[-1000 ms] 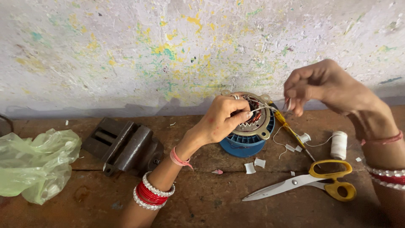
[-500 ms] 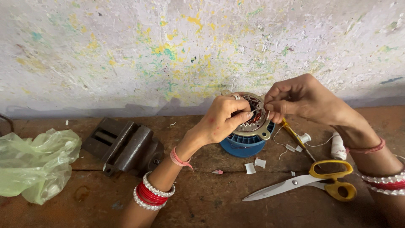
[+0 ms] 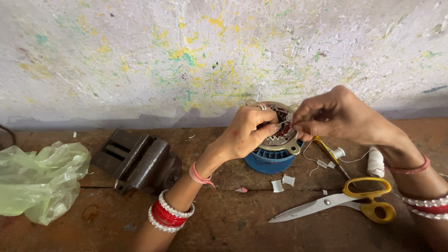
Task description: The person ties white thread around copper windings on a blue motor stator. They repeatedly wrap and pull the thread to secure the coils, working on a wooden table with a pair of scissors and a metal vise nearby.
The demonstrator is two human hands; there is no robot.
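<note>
Working over a small electric motor stator (image 3: pixel 279 140) with copper windings in a metal frame on a blue base, the left hand (image 3: pixel 246 132) and right hand (image 3: pixel 332 114) meet at its top. The left hand's fingers are curled, thumb and forefinger pinched on something thin at the windings; what exactly they grip is too small to tell. The right hand's fingertips are likewise pinched together just beside the left's, above the stator's right edge. The stator stands on a worn wooden bench (image 3: pixel 224 219) against a paint-flecked wall (image 3: pixel 186 56). Right of the stator lie a yellow-handled screwdriver (image 3: pixel 330 156), a spool of white thread (image 3: pixel 375 161) and yellow-handled scissors (image 3: pixel 340 204). White scraps (image 3: pixel 283 183) lie just in front of it. Left of the stator sits a dark metal vise (image 3: pixel 140 161), and farther left a green plastic bag (image 3: pixel 39 179).
</note>
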